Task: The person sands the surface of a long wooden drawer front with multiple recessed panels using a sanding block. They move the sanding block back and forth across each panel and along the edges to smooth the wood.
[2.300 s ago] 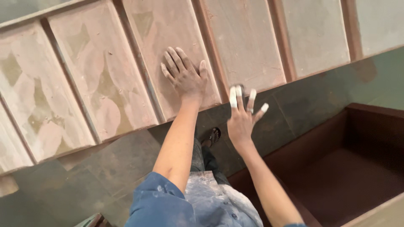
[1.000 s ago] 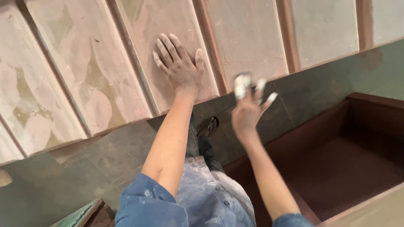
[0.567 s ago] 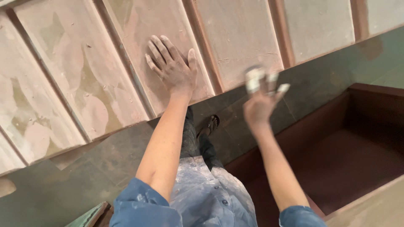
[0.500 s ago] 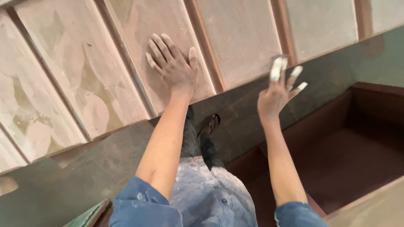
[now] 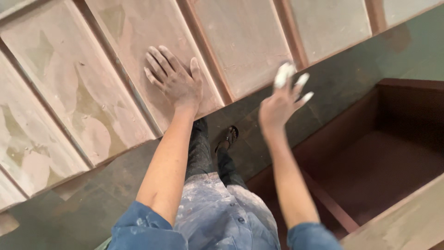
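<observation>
- Left hand (image 5: 175, 82) lies flat, palm down, fingers spread open, pressed on a recessed wooden panel (image 5: 138, 41); holds nothing, just rests on the surface.
- That panel is one of a row set in a long wooden frame (image 5: 206, 60) running across the top of the head view; panels are pale pinkish-brown with lighter filler patches, split by darker reddish-brown rails.
- Left hand sits near the lower edge of its panel, thumb close to the rail on its right side.
- Right hand (image 5: 281, 102) is raised in the air, open, fingers spread, clear of the frame and just below its lower edge; grips nothing.
- Right fingertips (image 5: 282, 74) are coated in white putty; a thicker blob sits on the topmost finger, slightly blurred.
- Next panel (image 5: 240, 41) lies right above the right hand; hand is not touching it.
- Dark reddish-brown open box (image 5: 384, 153) sits on the floor to the right, hollow side up, well apart from both hands.
- Lighter wooden board edge (image 5: 407, 217) crosses the bottom right corner, in front of the box.
- Person wears rolled blue sleeves and paint-spattered jeans (image 5: 217, 217); one foot in a sandal (image 5: 229, 138) stands on the greenish-grey floor (image 5: 83, 208) between the frame and the box.
</observation>
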